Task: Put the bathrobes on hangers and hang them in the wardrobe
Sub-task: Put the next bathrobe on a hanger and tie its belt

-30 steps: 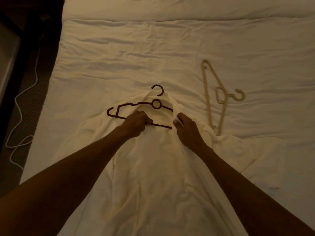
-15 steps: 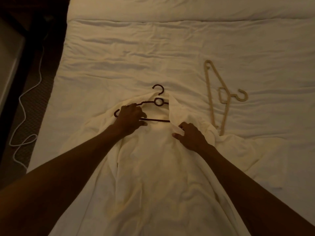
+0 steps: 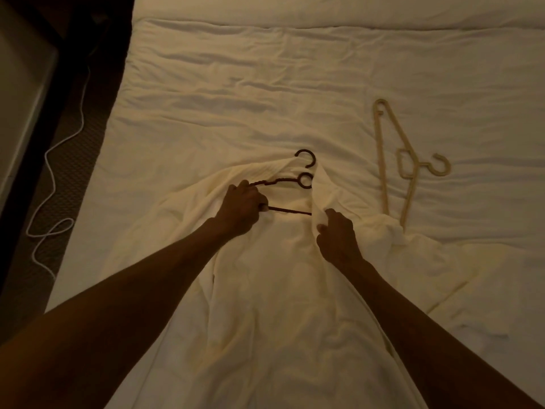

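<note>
A cream bathrobe lies spread on the bed, collar away from me. A dark hanger lies at its collar with the hook sticking out past the fabric. The hanger's right end is hidden inside the robe's right shoulder. My left hand grips the hanger's left part, and that end is covered by my fingers. My right hand pinches the robe's right front edge beside the hanger's bottom bar. A second, beige hanger lies flat on the bed to the right, its lower ends touching the robe's sleeve.
The white bed fills most of the view, its sheet wrinkled. On the left, the dark floor holds a white cable in loops. A pale piece of furniture stands at the far left edge.
My left hand has pushed the dark hanger to the right, further into the robe's right shoulder. Its left end, bare a second ago, is now under my hand. My right hand kept hold of the fabric.
</note>
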Motion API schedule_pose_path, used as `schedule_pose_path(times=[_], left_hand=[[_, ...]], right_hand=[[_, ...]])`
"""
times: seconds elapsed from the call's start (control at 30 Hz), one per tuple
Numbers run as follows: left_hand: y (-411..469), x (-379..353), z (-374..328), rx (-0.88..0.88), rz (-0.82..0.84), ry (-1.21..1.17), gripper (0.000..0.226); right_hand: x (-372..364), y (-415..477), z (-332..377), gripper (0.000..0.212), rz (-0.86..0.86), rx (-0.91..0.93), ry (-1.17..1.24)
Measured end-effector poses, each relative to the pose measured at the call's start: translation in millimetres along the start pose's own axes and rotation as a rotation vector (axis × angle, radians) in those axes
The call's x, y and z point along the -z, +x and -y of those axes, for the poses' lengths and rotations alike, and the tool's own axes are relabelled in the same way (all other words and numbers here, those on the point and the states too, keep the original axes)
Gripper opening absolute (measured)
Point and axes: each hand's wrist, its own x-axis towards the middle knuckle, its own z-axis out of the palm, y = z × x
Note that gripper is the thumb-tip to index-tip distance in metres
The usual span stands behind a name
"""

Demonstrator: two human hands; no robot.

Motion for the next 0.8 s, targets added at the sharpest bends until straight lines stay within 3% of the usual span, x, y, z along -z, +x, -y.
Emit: schedule_pose_path(times=[0.13, 0.2, 0.3, 0.47, 0.6, 0.7, 0.8], left_hand=[[-2, 0, 9, 0.018, 0.019, -0.145, 0.015], [-10, 4, 16, 0.045, -0.103, -0.180, 0.027], [-33, 10, 33, 0.146, -0.313, -0.230, 0.045], [-61, 3, 76, 0.255, -0.003, -0.112, 0.041], [-61, 2, 88, 0.271, -0.030, -0.155, 0.040], [-60, 8, 96, 0.258, -0.064, -0.229, 0.026], [-56, 22, 112, 0.308, -0.125, -0.300, 0.017]], right_hand=[[-2, 5, 0, 0.046, 0.020, -0.014, -0.130], [-4, 6, 10, 0.051, -0.187, -0.015, -0.260], [-14, 12, 32, 0.046, -0.415, 0.177, -0.251], [-35, 37, 60, 0.035, -0.172, 0.298, -0.058], [-45, 45, 69, 0.023, -0.076, 0.207, 0.035], [-48, 49, 69, 0.016, -0.071, 0.138, 0.110], [-50, 53, 69, 0.014, -0.073, 0.094, 0.048]])
